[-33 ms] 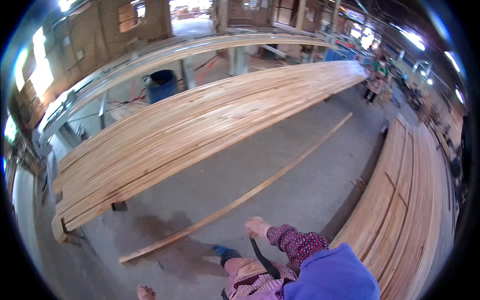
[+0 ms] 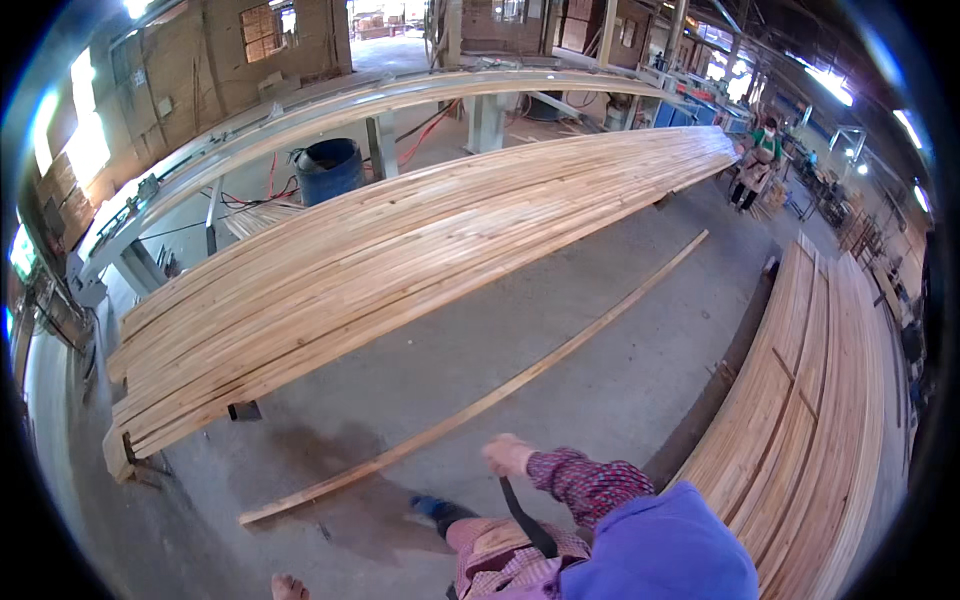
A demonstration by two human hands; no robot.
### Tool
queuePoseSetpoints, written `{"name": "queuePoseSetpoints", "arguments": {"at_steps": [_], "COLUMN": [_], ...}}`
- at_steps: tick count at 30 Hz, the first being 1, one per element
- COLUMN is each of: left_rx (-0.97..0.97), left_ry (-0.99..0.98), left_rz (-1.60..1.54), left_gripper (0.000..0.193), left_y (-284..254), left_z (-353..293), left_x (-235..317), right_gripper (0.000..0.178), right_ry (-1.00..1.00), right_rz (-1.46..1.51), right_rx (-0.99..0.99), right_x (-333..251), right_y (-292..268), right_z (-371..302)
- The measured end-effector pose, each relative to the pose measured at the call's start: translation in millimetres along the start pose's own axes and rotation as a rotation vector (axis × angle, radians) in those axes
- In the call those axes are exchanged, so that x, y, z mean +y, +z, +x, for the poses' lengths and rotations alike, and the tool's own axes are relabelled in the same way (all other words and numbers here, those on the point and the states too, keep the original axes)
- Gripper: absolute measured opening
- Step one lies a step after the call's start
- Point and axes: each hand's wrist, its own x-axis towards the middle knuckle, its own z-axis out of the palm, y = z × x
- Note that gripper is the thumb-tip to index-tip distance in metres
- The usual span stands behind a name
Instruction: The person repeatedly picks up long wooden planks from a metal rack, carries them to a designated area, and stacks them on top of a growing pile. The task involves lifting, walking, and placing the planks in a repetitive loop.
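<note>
Timber filled most of the shed floor. One long thin wooden strip (image 2: 480, 400) lay alone on the concrete floor (image 2: 600, 330), running diagonally between a large stack of boards (image 2: 400, 250) on the wearer's left and a second, lower stack of planks (image 2: 810, 400) on the right, touching neither. Right hand (image 2: 507, 455), in a plaid sleeve, hung just above and beside the near stretch of that strip, fingers curled loosely in; whether it gripped anything could not be told, though a dark strap (image 2: 525, 515) ran close under the wrist. Left hand (image 2: 288, 587) showed only as a sliver at the bottom edge, finger state not readable. A blue shoe (image 2: 435, 508) stood near the strip's lower end. Judged from the layout: both stacks already held many boards in neat layers, and this single strip was the only piece loose on the floor, not yet lifted or joined to either pile. A blue barrel (image 2: 328, 165) stood behind the big stack beside a long metal conveyor frame (image 2: 300, 115). Another worker (image 2: 755, 165) stood at the far end of the big stack, well apart.
</note>
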Motion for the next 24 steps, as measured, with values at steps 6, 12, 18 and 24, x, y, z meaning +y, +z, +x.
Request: {"name": "queuePoseSetpoints", "arguments": {"at_steps": [6,12,18,24], "left_rx": [0.117,0.214,0.369,0.48], "left_ry": [-0.595,-0.94,-1.055,-1.043], "left_rz": [-0.634,-0.812,-1.058,-1.236], "left_gripper": [0.04,0.034,0.032,0.035], "left_y": [-123.4,-94.7,-121.4,-233.1], "left_z": [-62.0,-91.5,-113.2,-63.9], "left_x": [-38.0,31.5,3.1,-71.7], "right_gripper": [0.026,0.042,0.052,0.049], "right_ry": [-0.004,-0.22,-0.181,-0.062], "right_rz": [-0.267,-0.39,-0.369,-0.116], "right_rx": [-0.214,-0.449,-0.608,-0.618], "right_x": [-139.1,-155.8,-244.7,-310.2], "right_y": [224.5,403.8,581.8,727.8], "right_z": [25.7,61.4,19.7,9.0]}}
